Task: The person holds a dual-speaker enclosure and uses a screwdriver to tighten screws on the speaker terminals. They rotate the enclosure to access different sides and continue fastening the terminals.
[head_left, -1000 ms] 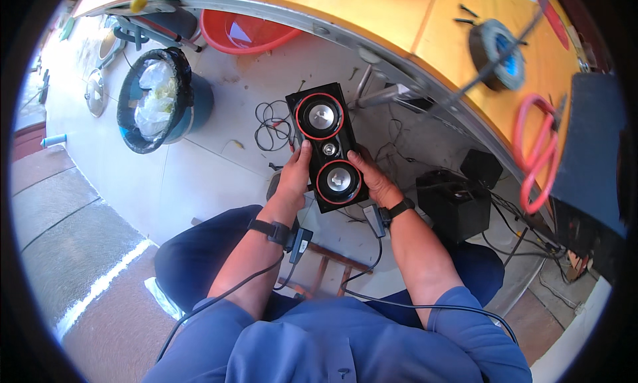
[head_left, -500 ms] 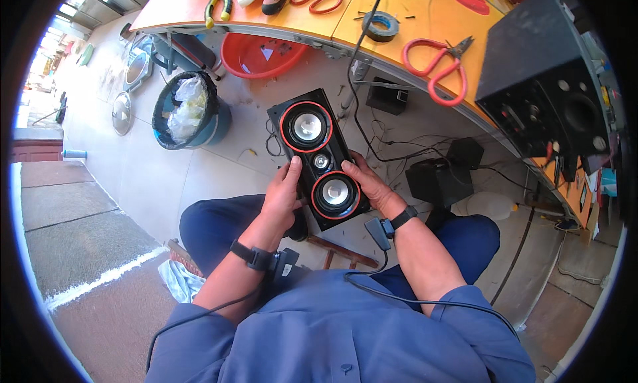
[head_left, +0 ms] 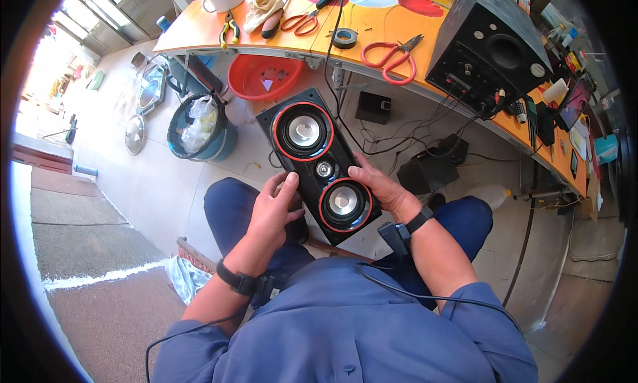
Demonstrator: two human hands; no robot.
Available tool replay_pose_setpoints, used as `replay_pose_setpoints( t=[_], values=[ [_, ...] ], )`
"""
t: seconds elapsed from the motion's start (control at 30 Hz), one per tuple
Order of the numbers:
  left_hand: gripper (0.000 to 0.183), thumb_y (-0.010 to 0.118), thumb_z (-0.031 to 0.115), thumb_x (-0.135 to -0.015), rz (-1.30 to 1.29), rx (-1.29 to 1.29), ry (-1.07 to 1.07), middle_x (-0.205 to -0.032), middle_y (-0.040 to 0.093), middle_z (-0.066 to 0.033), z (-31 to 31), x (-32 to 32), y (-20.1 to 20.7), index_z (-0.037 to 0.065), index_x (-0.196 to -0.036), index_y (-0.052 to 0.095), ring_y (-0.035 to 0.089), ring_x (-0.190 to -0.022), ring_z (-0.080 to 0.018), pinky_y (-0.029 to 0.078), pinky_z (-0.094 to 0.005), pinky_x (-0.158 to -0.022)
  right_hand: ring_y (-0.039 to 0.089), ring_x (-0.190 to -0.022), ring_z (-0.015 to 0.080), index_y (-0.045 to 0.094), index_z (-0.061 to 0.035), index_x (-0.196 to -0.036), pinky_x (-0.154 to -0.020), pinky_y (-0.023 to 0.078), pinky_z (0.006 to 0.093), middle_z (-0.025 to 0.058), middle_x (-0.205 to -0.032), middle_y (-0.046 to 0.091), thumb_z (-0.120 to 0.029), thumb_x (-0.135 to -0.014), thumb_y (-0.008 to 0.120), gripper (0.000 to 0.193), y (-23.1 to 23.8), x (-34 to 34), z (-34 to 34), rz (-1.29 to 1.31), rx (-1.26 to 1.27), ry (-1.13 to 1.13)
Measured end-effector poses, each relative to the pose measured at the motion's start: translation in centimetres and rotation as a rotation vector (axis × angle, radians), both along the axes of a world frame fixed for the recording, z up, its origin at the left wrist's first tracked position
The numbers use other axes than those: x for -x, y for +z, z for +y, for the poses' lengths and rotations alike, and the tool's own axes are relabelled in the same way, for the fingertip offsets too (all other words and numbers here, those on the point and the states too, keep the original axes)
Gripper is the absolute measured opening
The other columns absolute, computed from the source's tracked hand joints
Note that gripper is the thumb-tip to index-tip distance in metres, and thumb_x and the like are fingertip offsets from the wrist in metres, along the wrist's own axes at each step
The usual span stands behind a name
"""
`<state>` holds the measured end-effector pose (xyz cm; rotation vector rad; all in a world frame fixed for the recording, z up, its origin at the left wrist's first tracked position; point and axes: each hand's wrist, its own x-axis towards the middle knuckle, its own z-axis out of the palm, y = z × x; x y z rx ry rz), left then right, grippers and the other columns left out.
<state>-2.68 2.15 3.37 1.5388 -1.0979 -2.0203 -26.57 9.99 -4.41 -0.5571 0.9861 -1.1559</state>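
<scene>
A black speaker panel (head_left: 319, 197) is held up at a tilt above my lap. Two red-ringed silver cones and a small silver tweeter (head_left: 324, 169) between them face me. My right hand (head_left: 384, 185) grips its right edge, thumb on the front beside the lower cone, other fingers hidden behind. Along the left edge, my left hand (head_left: 274, 207) is loosened, its thumb tip at the rim and its fingers apart just outside the panel. Both wrists wear black straps with small boxes and cables.
On the orange workbench (head_left: 372, 34) lie red-handled snips (head_left: 393, 57), dark tape (head_left: 345, 38), yellow-black pliers (head_left: 229, 30) and scissors (head_left: 302, 22). A large black speaker box (head_left: 492, 47) stands at right. Below are a red basin (head_left: 262, 77), a lined bucket (head_left: 222, 140), small black boxes and cables.
My left hand has loosened and slid back to the panel's edge; the right keeps its grip. My view has shifted, showing more of the bench, and the panel appears larger and slightly lower.
</scene>
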Motion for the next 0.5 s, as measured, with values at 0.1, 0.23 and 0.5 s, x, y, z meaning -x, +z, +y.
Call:
replay_pose_setpoints(
  t=[0.1,0.23,0.5],
  values=[
    [0.07,0.066,0.046,-0.1,0.069,0.039,-0.034,-0.136,0.057,-0.0107,0.9,-0.9,1.8,0.005,-0.151,0.04,0.064,-0.111,-0.0222,0.055,-0.0409,-0.092,0.044,-0.14,0.0217,0.029,0.0001,-0.158,-0.117,0.034,0.0351,0.0148,-0.151,0.046,-0.05,-0.093,0.072,0.092,2.9,0.1,0.6,-0.049,0.094,0.043],
    [0.083,0.074,0.041,-0.096,0.148,0.078,-0.037,-0.136,0.056,-0.0175,1.9,-2.5,3.8,0.0,-0.155,0.032,0.062,-0.118,-0.0292,0.053,-0.0446,-0.098,0.044,-0.14,0.02,0.031,-0.0009,-0.157,-0.117,0.035,0.0345,0.0129,-0.151,0.046,-0.045,-0.095,0.07,0.086,6.2,-0.1,1.1,-0.069,0.178,0.092],
    [0.095,0.081,0.041,-0.09,0.222,0.105,-0.101,-0.13,0.06,-0.0177,3.2,-6.1,4.7,-0.004,-0.155,0.03,0.067,-0.109,-0.0271,0.058,-0.0383,-0.089,0.048,-0.136,0.019,0.032,-0.0009,-0.157,-0.116,0.036,0.0326,0.0128,-0.147,0.05,-0.043,-0.095,0.07,0.085,10.5,-0.9,2.0,0.007,0.174,0.219]
  ],
)
